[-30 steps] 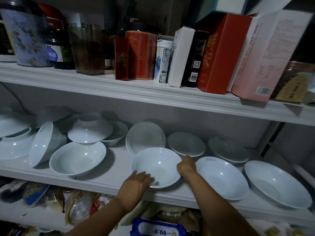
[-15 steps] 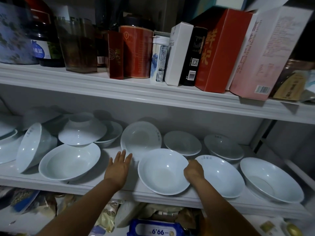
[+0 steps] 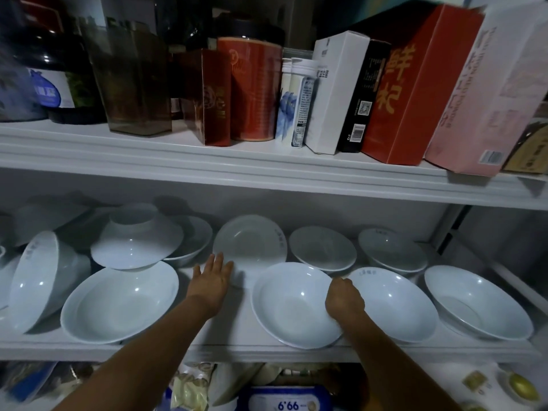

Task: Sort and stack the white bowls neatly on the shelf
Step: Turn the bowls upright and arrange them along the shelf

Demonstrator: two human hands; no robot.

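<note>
Front bowl (image 3: 292, 304): lower centre of the frame, on the middle shelf (image 3: 237, 350) near its front edge, its right rim against the next bowl (image 3: 397, 304).
Right hand (image 3: 344, 302): fingers curled over the front bowl's right rim, holding it.
Left hand (image 3: 212, 277): flat, fingers straight, holding nothing; the fingertips are at the lower left rim of the leaning bowl (image 3: 252, 241) behind.
Change: one second ago the left hand was at the front bowl; now it has left it and reaches to the back.
Meaning: probably the leaning bowl is the next one to join. The stacking has hardly begun, and many bowls are still scattered.
Left centre: one upside-down bowl (image 3: 136, 241).
</note>
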